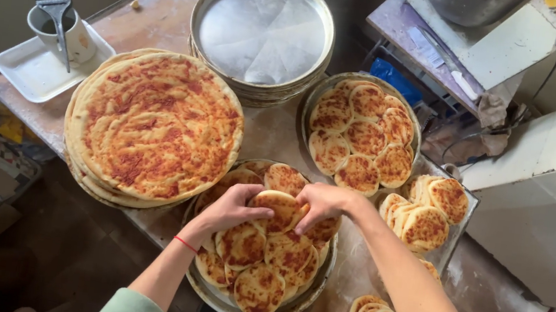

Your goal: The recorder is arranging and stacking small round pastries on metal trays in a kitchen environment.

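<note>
I see a small round flatbread (280,206) held above the near metal tray (229,305), both hands on it: the left hand (235,208) grips its left edge, the right hand (320,203) its right edge, fingers curled and clamped on the bread. The tray beneath it is heaped with more small flatbreads (259,289), loosely overlapped. I judge that a careless lift could drag neighbouring pieces off the pile, or over the desk (160,19) edge near me. To the left sits a stack of large flatbreads (153,125); beyond, a second tray of small ones (363,135) and empty stacked pans (262,32), perhaps paper-lined, though I cannot be sure.
</note>
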